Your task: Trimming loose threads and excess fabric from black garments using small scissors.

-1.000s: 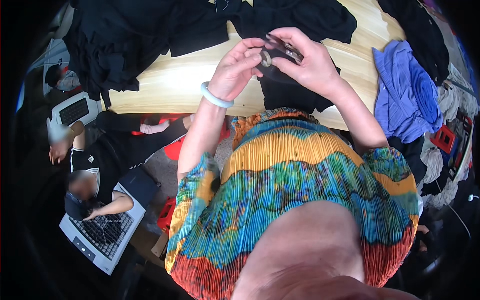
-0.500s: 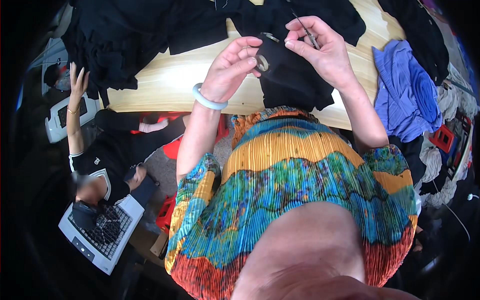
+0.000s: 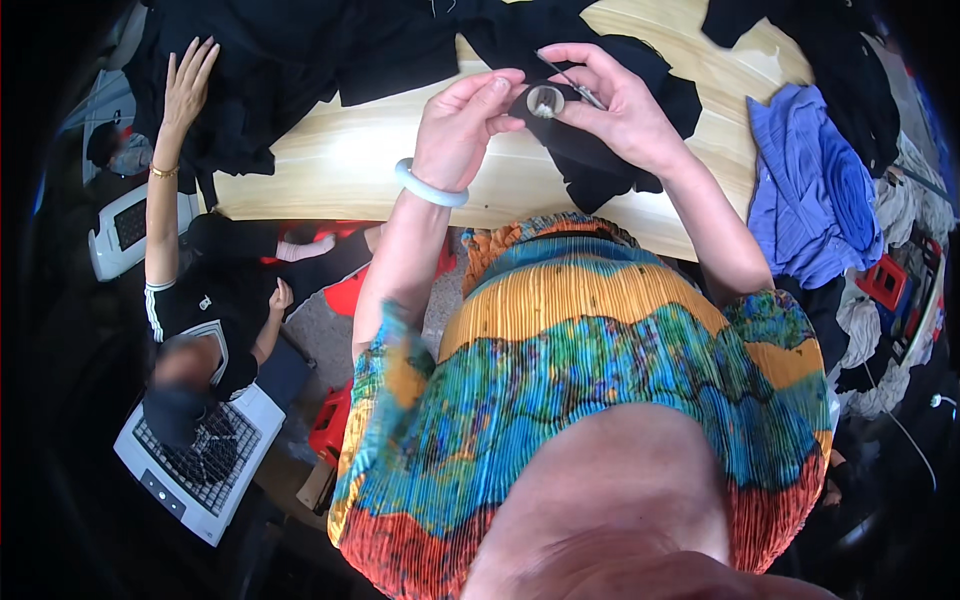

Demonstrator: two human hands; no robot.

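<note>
My left hand (image 3: pixel 458 125), with a pale bangle (image 3: pixel 430 186) on its wrist, is raised over the table with thumb and forefinger pinched together. What lies between those fingertips is too small to make out. Closed around a thin, pointed dark metal tool (image 3: pixel 572 78), my right hand (image 3: pixel 632 115) has the tip aimed up and left. A round piece with a pale rim (image 3: pixel 546 102) and a whitish patch inside shows between my hands, close to the right thumb. Behind and below it spreads a black garment (image 3: pixel 600 165).
More black clothes (image 3: pixel 300 70) cover the back left of the wooden table (image 3: pixel 350 165). A blue-purple garment (image 3: pixel 810 190) lies at the right edge. At left, a person's raised arm (image 3: pixel 165 190) touches the black clothes; a white-grey slatted machine (image 3: pixel 205 455) stands near that person.
The pale round piece now faces me between my hands. My right hand has come left and lower, and its tool lies flatter. The black garment has shifted; the other person's arm moved right.
</note>
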